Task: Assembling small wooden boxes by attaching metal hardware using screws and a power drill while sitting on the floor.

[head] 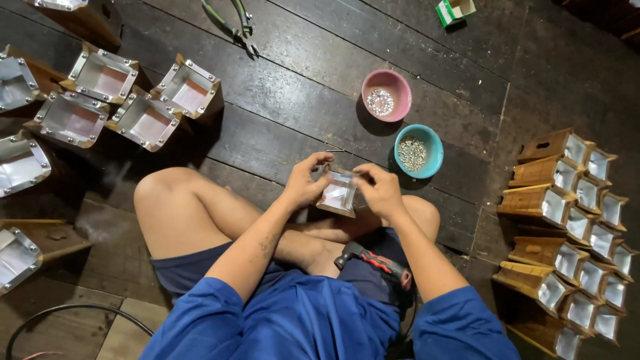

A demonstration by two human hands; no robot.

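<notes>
1. small wooden box with a shiny metal-lined opening (339, 195) sits between both hands, raised just above the person's crossed legs, its lined face turned up toward the camera.
2. left hand (305, 181) grasps the box's left edge, thumb and fingers curled around it.
3. right hand (378, 190) grips the right edge, fingers pinched at the top corner.
4. red and black power drill (375, 261) lies across the lap, just beneath the right forearm and apart from the box.
5. pink round bowl (387, 95) holding small silvery fasteners stands on the dark wooden plank floor (300, 87), beyond the hands.
6. teal round bowl (418, 151) with more small silvery pieces stands just beside the pink one, nearest the right hand.
7. cluster of larger metal-lined wooden boxes with studded rims (127, 100) lies on the floor at the left, past the raised left knee, with more along the left edge.
8. stacked rows of small wooden boxes lying on their sides (573, 233) fill the right side, well apart from the hands.
9. green-handled pliers (235, 23) lie at the top, far from reach, and a small green and white carton (455, 11) rests near the top right.
10. black cable (73, 313) curves across the lower left corner.
11. nothing stands between the hands and the two bowls.
</notes>
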